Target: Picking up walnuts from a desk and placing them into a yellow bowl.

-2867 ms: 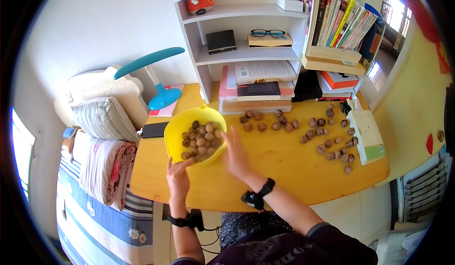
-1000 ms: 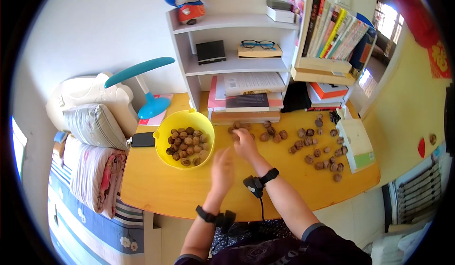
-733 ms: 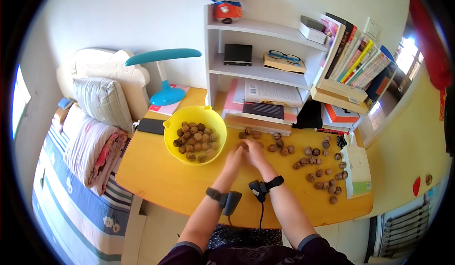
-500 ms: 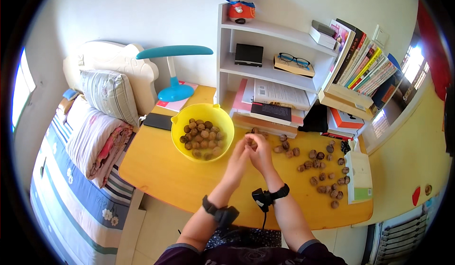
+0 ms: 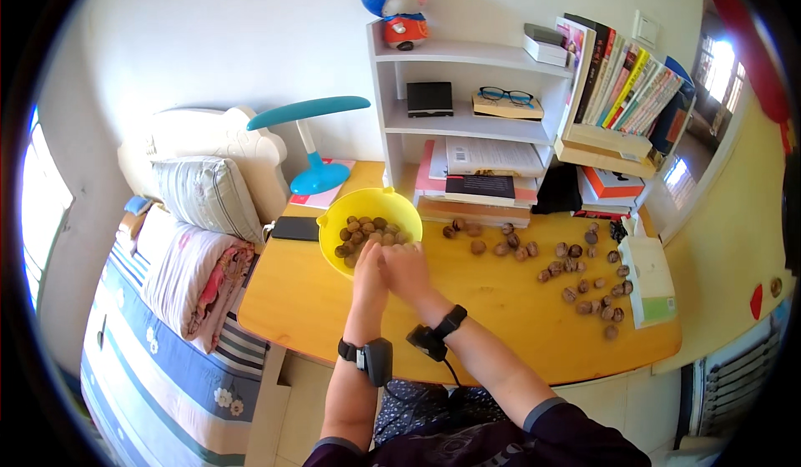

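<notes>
A yellow plastic bucket stands on the desk and holds several brown walnuts. My left hand and my right hand are pressed together over its near right rim, fingers curled toward the inside. Both hands are closed around walnuts, though the backs of the hands hide most of what is in them. Dark straps with small boxes circle both wrists. Many loose walnuts lie scattered on the right part of the desk, and a few more sit below the shelf.
Behind the bucket stand a blue desk lamp and a white shelf with books and glasses. A black flat case lies left of the bucket. A white and green box borders the walnuts at right. The bed is at left.
Both hands have moved left together, from the desk below the shelf to over the bucket. The walnut that showed between them is now hidden. The view has shifted slightly.
</notes>
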Demonstrator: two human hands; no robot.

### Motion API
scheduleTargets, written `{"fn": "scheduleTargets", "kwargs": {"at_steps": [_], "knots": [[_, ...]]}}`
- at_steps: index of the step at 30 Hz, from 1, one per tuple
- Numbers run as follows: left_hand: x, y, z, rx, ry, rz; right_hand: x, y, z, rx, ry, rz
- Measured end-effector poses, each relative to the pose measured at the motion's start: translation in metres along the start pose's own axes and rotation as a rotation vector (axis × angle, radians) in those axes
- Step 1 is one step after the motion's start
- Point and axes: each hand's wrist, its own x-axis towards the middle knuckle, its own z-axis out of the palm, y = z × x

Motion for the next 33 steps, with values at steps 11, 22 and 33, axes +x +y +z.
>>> {"fn": "scheduleTargets", "kwargs": {"at_steps": [11,22,33], "knots": [[-0.032,0.002,0.031,0.264,-0.068,0.135,-0.003,0.036,-0.035,0.439,-0.060,0.028],[0.009,-0.126,0.068,0.290,-0.237,-0.308,-0.053,0.149,-0.063,-0.014,-0.196,0.471],[-0.024,-0.078,0.077,0.225,-0.302,-0.073,-0.022,0.082,-0.086,0.368,0.107,0.243]]}}
